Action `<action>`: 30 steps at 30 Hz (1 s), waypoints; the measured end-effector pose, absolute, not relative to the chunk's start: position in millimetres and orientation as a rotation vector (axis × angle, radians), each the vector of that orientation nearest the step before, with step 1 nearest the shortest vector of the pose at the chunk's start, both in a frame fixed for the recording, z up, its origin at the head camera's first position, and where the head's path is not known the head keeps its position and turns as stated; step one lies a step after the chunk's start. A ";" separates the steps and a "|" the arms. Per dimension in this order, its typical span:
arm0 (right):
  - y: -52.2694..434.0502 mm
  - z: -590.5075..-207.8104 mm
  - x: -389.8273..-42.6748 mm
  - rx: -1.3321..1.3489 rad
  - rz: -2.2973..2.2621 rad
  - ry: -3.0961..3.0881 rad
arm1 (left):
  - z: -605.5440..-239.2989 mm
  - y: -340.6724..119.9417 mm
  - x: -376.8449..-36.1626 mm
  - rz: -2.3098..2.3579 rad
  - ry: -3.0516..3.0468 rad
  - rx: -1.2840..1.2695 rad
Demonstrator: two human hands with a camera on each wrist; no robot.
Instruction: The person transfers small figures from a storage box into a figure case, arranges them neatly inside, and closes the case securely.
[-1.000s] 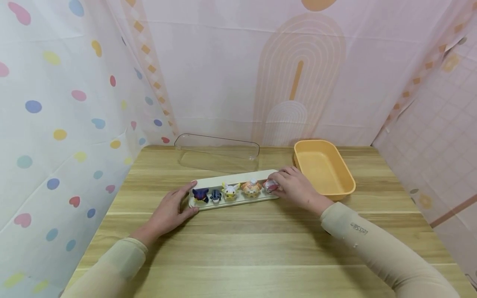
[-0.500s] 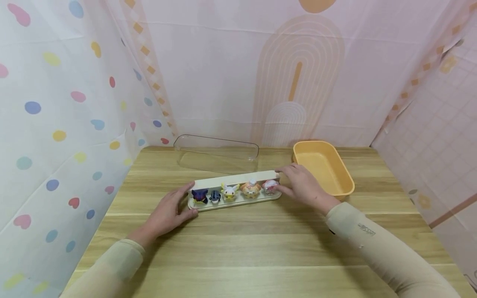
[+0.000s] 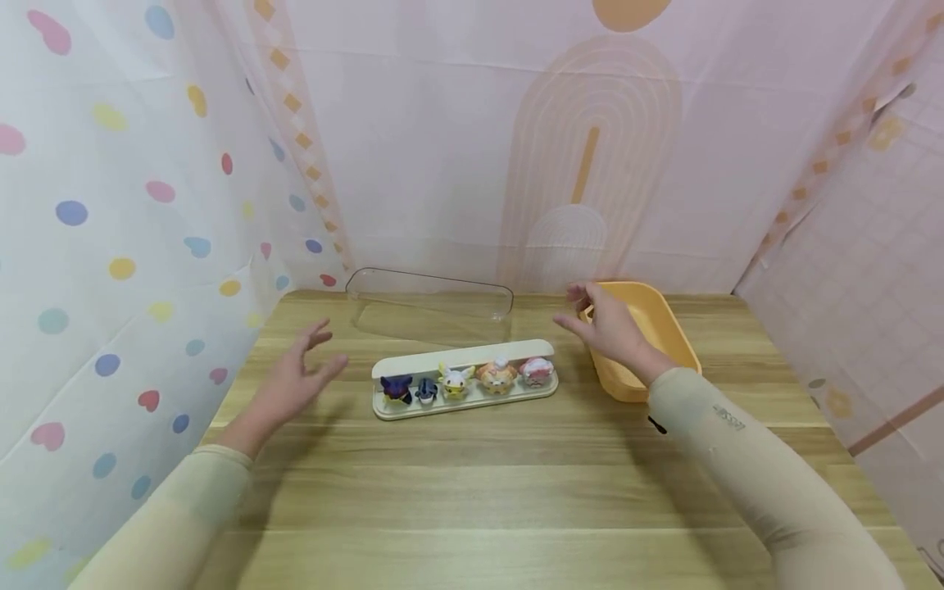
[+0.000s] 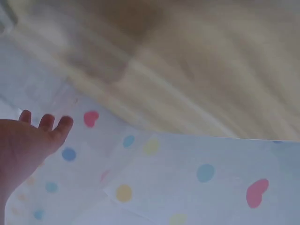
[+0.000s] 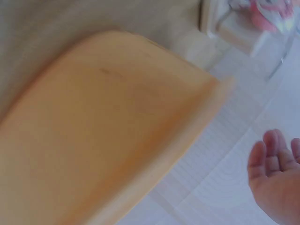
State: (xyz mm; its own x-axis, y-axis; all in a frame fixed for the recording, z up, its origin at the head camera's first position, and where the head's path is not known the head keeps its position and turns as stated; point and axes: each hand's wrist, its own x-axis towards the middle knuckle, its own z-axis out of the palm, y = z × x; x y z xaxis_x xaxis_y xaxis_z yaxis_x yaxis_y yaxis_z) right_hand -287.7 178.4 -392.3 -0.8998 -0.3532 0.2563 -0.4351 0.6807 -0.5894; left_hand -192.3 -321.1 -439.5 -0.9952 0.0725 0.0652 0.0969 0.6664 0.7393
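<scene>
A long cream display base [image 3: 472, 402] with a raised back step lies mid-table. In a row on it stand several small figurines: a dark purple one [image 3: 397, 388], a dark blue one [image 3: 426, 390], a white and yellow one [image 3: 456, 380], an orange one [image 3: 497, 374] and a pink and white one [image 3: 536, 371]. My left hand [image 3: 286, 392] hovers left of the base, fingers loosely spread, holding nothing. To the right, my right hand [image 3: 608, 328] is raised over the near-left side of the orange bin [image 3: 678, 348], fingers relaxed, with nothing in it.
Behind the base stands a clear plastic cover [image 3: 430, 303], its opening facing up, close to the back curtain [image 3: 442, 164]. Patterned curtains enclose the wooden table [image 3: 472, 500] at the back and both sides.
Both hands have let go of the display base and drawn apart, the left to the left, the right up and toward the bin. The pink figurine stays on the base.
</scene>
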 end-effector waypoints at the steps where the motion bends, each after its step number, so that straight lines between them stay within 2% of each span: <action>1: 178.5 -389.3 -291.3 0.623 1.061 -2.791 | -434.5 -321.7 -196.9 -1.336 -2.802 -0.116; 9: 167.7 -372.3 -317.9 0.403 1.334 -2.927 | -402.5 -319.1 -241.9 -1.740 -2.601 0.123; 15: 141.1 -372.2 -332.2 0.396 1.536 -3.029 | -398.3 -305.8 -269.7 -2.007 -2.453 0.408; 22: 111.7 -379.9 -336.0 0.612 1.253 -3.209 | -411.6 -287.1 -290.4 -2.209 -2.217 0.679; 30: 93.2 -393.9 -338.5 0.693 0.957 -3.194 | -419.2 -264.8 -300.4 -2.253 -2.254 0.646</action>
State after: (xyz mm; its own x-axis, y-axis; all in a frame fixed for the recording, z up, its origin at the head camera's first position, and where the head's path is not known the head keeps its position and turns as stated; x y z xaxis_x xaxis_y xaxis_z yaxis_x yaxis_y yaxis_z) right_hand -338.5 93.2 -393.9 -0.8840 -0.4485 -0.1321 -0.3019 0.7632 -0.5713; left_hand -300.4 -264.8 -419.2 -0.9152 -0.1985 -0.3508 -0.3509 -0.0359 0.9357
